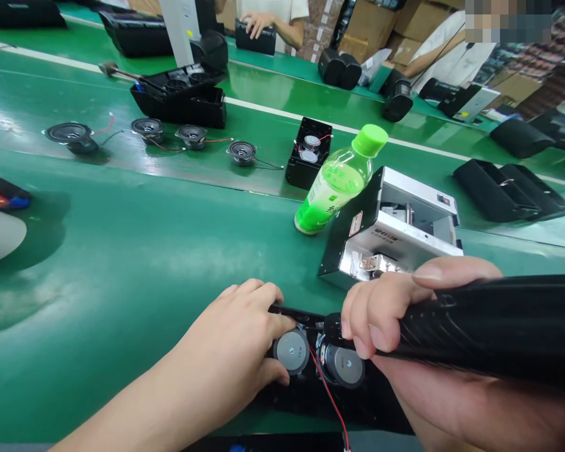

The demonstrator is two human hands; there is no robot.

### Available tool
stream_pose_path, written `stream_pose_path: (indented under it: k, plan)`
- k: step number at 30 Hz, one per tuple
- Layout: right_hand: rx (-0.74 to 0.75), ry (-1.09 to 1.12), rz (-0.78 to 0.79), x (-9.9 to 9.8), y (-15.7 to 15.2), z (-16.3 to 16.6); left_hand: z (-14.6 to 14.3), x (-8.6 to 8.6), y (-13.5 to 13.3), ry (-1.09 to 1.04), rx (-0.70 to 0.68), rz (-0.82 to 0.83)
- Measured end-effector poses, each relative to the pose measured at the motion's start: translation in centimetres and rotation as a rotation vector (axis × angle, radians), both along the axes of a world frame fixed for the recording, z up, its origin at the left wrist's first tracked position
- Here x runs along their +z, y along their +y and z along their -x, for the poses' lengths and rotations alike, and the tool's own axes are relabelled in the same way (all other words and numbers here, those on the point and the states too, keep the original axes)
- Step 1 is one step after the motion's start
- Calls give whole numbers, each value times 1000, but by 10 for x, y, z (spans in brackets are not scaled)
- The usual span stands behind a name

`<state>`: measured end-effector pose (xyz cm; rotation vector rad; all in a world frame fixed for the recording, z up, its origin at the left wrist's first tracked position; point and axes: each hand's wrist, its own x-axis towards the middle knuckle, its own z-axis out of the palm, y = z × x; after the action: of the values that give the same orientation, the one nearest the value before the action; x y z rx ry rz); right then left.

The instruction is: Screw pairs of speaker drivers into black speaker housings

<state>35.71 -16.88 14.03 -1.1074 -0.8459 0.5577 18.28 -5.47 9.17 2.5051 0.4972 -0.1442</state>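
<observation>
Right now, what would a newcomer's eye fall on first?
Probably the green-capped bottle, just above picture centre, beside the silver-black machine. Then the black tool in the right hand, large in the right foreground, and the left hand at a speaker, bottom centre.

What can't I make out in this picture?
In the head view:
Black tool: rear end cut off by the right edge.
Nearer-left speaker: rim partly hidden by the left hand.
Red-and-black cable: end cut off by the bottom edge.
Bottle: label's small print too small to read.
</observation>
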Motion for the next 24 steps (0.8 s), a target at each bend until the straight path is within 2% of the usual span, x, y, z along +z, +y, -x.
stream_pose_path:
  k: [9, 13, 16, 24]
  plan:
    - [178, -11, 31, -5, -5, -6, -3, 4, 2, 37, -13, -2]
    - [211, 15, -49, -13, 2, -1, -4, 8, 2, 67, -7, 6]
    - [209, 32, -122, -20, 7, 1, -4, 11, 2, 64, -1, -1]
    - [161, -10, -122, -38, 9, 6, -3, 11, -1, 58, -3, -67]
